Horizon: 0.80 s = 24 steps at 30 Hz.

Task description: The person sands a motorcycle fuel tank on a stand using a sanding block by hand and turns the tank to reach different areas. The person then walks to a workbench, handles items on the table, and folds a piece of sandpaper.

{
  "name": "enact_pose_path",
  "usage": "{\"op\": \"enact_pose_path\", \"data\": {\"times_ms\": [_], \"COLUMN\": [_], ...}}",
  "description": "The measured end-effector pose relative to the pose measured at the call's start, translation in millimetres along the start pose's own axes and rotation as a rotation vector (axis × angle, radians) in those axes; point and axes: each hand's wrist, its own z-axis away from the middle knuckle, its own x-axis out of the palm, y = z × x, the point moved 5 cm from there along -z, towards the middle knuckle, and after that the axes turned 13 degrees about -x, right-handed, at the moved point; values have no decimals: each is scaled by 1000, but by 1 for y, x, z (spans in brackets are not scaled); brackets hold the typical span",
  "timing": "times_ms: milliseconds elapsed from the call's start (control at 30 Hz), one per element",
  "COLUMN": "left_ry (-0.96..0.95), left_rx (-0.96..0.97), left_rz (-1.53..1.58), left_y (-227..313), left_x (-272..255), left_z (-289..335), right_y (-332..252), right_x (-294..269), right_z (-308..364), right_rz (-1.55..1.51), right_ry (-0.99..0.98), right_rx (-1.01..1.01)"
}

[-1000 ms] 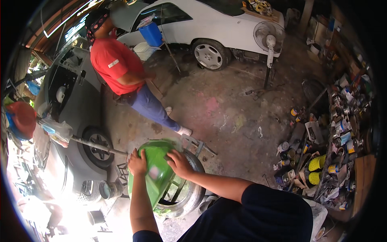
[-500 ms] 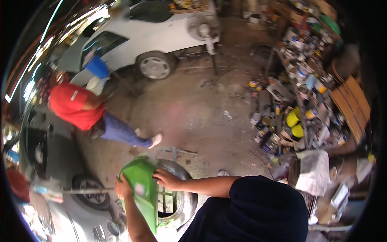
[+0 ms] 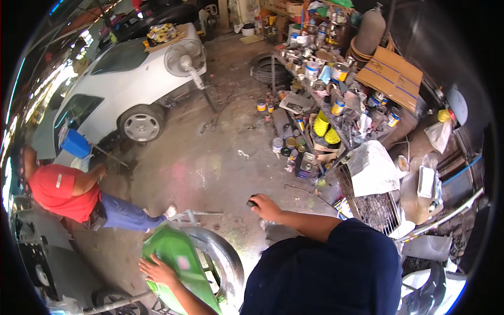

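A green curved panel with a pale pinkish patch leans against a tyre at the lower middle. My left hand lies flat on the panel's left part, its fingers spread. To the right of the tyre, my right hand is held out over the floor, apart from the panel. Its fingers are closed round a small dark object, whose kind is too small to make out.
A person in a red shirt stands at the left beside a dark car. Behind is a white car with a standing fan. A cluttered bench of paint cans runs along the right. A metal stand is beyond the panel.
My right hand has left the panel's edge and moved right, with a small dark object now showing in it. My left hand stays on the panel. The view has swung right.
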Motion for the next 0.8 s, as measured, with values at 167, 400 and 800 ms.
{"op": "enact_pose_path", "data": {"times_ms": [167, 400, 800], "left_ry": [116, 186, 155], "left_rx": [111, 301, 324], "left_rz": [-189, 210, 248], "left_y": [15, -8, -17], "left_x": [0, 7, -18], "left_z": [43, 40, 73], "right_y": [26, 3, 34], "right_x": [-62, -86, -85], "right_z": [48, 44, -10], "right_rz": [107, 39, -200], "right_ry": [217, 194, 0], "right_rx": [60, 98, 25]}}
